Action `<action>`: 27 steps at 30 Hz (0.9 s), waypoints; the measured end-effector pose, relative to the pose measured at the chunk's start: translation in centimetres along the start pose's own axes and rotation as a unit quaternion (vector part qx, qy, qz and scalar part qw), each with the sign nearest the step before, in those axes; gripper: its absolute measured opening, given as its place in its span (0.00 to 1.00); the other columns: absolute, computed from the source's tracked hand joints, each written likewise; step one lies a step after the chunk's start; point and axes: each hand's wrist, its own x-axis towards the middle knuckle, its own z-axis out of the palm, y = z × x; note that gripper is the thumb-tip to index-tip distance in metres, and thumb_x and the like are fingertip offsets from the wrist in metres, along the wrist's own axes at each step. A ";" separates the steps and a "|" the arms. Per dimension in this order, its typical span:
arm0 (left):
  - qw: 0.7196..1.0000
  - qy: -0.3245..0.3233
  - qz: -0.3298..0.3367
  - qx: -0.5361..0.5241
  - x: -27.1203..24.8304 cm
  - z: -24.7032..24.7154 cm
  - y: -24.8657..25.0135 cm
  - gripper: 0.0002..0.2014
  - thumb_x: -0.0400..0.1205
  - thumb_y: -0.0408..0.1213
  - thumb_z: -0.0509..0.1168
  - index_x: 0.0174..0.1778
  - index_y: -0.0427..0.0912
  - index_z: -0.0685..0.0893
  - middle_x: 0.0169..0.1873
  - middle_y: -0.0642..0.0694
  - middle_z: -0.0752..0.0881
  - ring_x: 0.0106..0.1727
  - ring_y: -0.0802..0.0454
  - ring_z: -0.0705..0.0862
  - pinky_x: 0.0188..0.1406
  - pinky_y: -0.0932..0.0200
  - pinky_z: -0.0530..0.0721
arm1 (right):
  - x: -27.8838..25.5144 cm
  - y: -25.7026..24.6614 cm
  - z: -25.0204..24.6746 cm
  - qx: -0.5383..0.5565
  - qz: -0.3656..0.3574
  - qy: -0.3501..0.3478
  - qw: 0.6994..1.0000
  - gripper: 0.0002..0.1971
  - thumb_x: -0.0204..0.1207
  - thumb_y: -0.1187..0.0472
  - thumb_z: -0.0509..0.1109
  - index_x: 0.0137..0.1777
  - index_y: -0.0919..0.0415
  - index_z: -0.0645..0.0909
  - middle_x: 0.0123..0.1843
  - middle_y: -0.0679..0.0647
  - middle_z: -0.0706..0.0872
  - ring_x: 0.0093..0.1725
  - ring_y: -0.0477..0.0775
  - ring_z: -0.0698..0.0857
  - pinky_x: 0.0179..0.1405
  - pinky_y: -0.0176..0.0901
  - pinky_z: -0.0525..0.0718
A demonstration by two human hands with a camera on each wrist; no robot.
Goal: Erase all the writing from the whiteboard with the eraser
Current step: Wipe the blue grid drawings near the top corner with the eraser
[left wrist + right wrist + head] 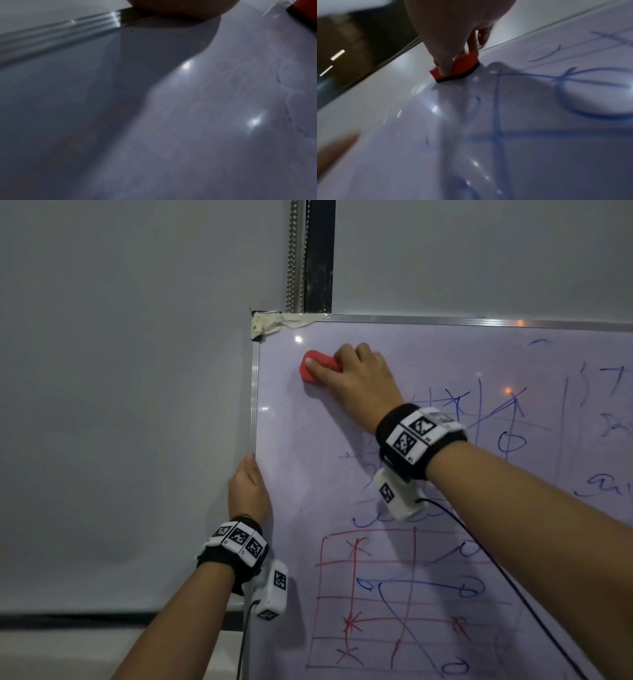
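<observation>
- Eraser point(319, 368): red block, rounded corners, dark felt pad flat against the whiteboard point(308, 460), near its top-left corner.
- My right hand point(356, 378) grips it, thumb along the near side, fingers curled over the far side.
- My left hand point(249, 491) rests fingers straight on the board's left frame, well below the eraser, holding nothing.
- Blue scribbles point(507, 419) sit right of the eraser; a red grid point(394, 597) lower.
</observation>
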 end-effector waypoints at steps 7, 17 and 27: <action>1.000 0.011 0.015 0.008 0.0 0.0 -0.1 0.20 0.90 0.41 0.45 0.44 0.34 0.78 0.36 0.44 0.78 0.38 0.49 0.75 0.38 0.62 0.69 | -16.0 -8.8 0.5 0.071 -0.256 -0.100 0.959 0.22 0.80 0.63 0.50 0.68 0.48 0.76 0.50 0.55 0.77 0.41 0.55 0.70 0.40 0.48 0.66; 1.000 0.013 0.011 0.007 0.1 0.0 -0.2 0.23 0.90 0.41 0.44 0.52 0.27 0.80 0.47 0.31 0.85 0.48 0.37 0.82 0.41 0.63 0.71 | -1.2 4.8 -1.4 -0.012 0.027 0.046 0.998 0.19 0.74 0.44 0.62 0.57 0.52 0.86 0.40 0.64 0.85 0.35 0.66 0.82 0.34 0.50 0.78; 0.999 0.031 0.014 0.027 0.0 0.1 -0.1 0.23 0.90 0.41 0.45 0.57 0.28 0.81 0.49 0.32 0.85 0.52 0.38 0.83 0.46 0.60 0.72 | -19.8 -3.7 -1.3 0.056 -0.329 -0.138 0.933 0.23 0.78 0.63 0.55 0.71 0.46 0.69 0.56 0.52 0.83 0.45 0.54 0.82 0.44 0.48 0.74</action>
